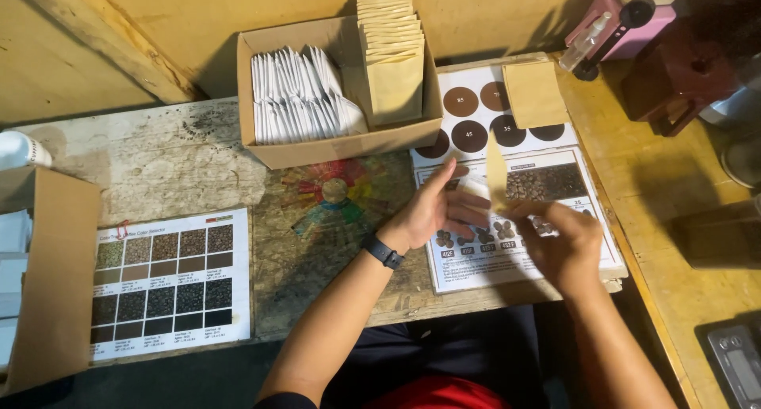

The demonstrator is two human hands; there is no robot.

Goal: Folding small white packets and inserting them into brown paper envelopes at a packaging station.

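Both hands pinching: left hand (pixel 432 211) on small white sachet (pixel 476 189), right hand (pixel 559 238) on tan kraft pouch (pixel 496 175), slim, upright, edge-on. Held above printed chart (pixel 547 183), 5 o'clock from cardboard box (pixel 341 147).

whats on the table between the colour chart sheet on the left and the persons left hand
In the head view, a round multicoloured wheel graphic lies on the worn tabletop between the colour chart sheet and the left hand; otherwise bare wood.

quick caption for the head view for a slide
Two bare hands, left hand and right hand, hold a tan paper pouch above printed colour charts, beside a cardboard box of sachets.
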